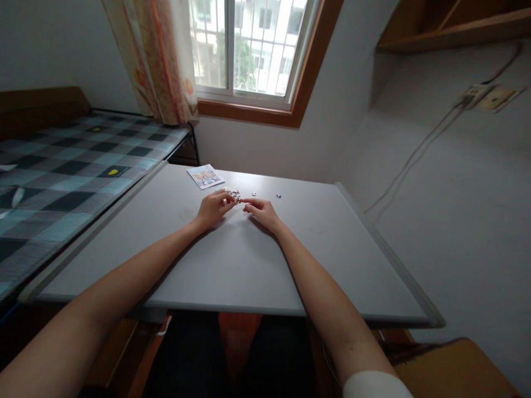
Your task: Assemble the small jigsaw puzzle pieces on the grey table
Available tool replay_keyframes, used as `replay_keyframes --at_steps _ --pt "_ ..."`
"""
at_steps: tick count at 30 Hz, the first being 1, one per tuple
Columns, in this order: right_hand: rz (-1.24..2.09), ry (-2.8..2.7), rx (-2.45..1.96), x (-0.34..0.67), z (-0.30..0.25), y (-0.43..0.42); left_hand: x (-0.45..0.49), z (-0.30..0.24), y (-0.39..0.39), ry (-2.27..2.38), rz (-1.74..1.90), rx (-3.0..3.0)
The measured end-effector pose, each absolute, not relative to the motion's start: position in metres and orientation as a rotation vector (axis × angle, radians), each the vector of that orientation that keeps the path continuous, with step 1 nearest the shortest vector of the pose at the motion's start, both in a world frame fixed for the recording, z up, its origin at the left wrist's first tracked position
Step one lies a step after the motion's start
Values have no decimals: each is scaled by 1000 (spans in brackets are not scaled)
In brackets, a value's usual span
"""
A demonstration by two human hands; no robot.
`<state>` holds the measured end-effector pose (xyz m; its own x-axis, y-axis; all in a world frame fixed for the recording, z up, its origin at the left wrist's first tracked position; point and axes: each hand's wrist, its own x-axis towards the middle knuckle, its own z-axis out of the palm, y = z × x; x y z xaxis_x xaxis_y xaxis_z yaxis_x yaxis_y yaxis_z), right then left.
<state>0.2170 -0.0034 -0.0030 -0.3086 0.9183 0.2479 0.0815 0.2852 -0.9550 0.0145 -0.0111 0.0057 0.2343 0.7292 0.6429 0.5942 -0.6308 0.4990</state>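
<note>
Barred window (259,47) w/ brown frame (307,63) lets in daylight; floral curtain (160,61) at its L. Checked bed (83,177) L of whitish table (244,271). Pale R wall (460,221) w/ socket (477,95), cord & wooden shelf (456,32) up top.

The head camera looks from above and behind the near edge of the bench (244,265), facing forward and down across it, far enough back to frame all its sides, part of the bed (83,177) left of it and the window (259,44) beyond its far edge.
</note>
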Motion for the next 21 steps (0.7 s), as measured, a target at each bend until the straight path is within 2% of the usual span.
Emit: replay_keyframes --at_steps 21 --pt "1182 -1637 -869 217 -1 -5 14 1 -10 1293 1036 2496"
